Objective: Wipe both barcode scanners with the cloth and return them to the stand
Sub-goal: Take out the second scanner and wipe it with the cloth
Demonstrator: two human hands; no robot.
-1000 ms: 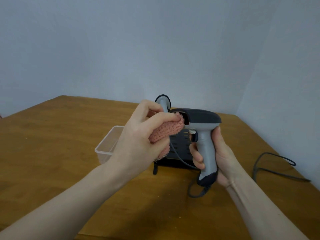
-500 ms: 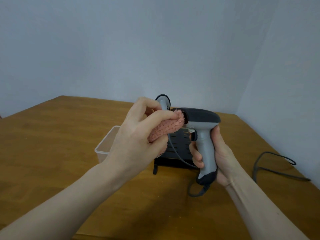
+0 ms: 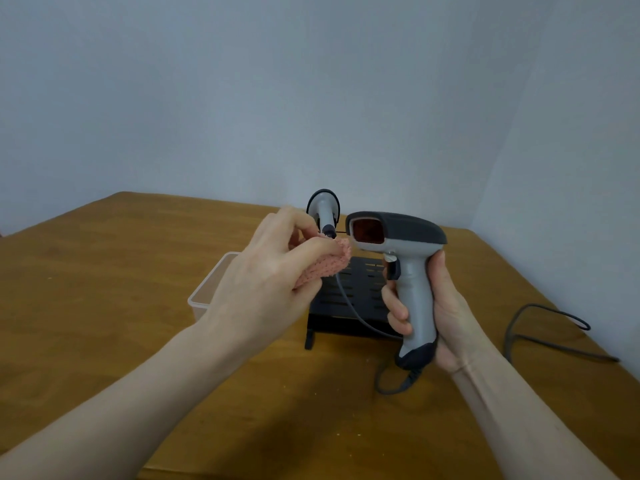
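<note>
Head camera, at a wooden table [image 3: 104,306] in a pale-walled corner: my right hand [image 3: 440,306] is wrapped around the grey grip of a handheld barcode scanner [image 3: 408,258], fingers curled at the front and thumb behind, holding it upright with its reddish window facing left. My left hand [image 3: 273,275] bunches a pink knitted cloth [image 3: 329,265] between curled fingers and thumb. Half a second ago the cloth was pressed against the scanner's window; now it sits just left of and below the window, which shows uncovered, and I cannot tell whether the two still touch. The scanner's dark cable [image 3: 391,386] loops down from the grip's base onto the table. Behind my hands, the second scanner [image 3: 323,209] stays on the black slotted stand [image 3: 360,289], handle upward. A clear plastic container [image 3: 207,292] sits left of the stand, partly hidden by my left hand. Another cable [image 3: 540,327] lies on the table at far right.
</note>
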